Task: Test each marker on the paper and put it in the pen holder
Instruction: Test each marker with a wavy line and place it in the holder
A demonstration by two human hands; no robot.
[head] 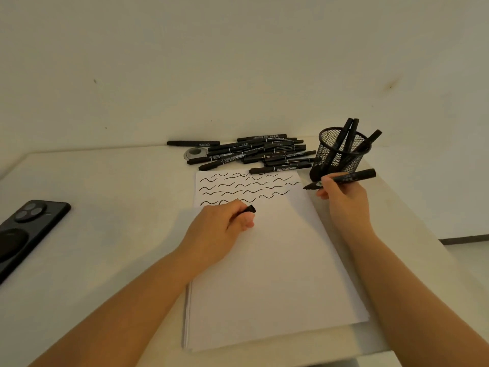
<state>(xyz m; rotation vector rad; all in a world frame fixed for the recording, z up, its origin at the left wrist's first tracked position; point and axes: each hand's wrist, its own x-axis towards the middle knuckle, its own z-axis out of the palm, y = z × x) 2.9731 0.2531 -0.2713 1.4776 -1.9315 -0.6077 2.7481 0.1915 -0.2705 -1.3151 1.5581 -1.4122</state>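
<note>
A stack of white paper (275, 274) lies on the table, its top part covered with several rows of black wavy lines. My right hand (344, 197) grips an uncapped black marker (344, 178) just off the paper's right edge, tip pointing left. My left hand (219, 229) rests on the paper, closed around a black marker cap (250, 209). A pile of black markers (254, 152) lies beyond the paper. The black mesh pen holder (341, 152) stands at the back right with three markers in it.
A black phone (23, 229) lies camera-side up at the left of the table. A small roll of tape (195, 153) sits by the marker pile. One marker (193, 143) lies alone against the wall. The table's right edge runs close to my right forearm.
</note>
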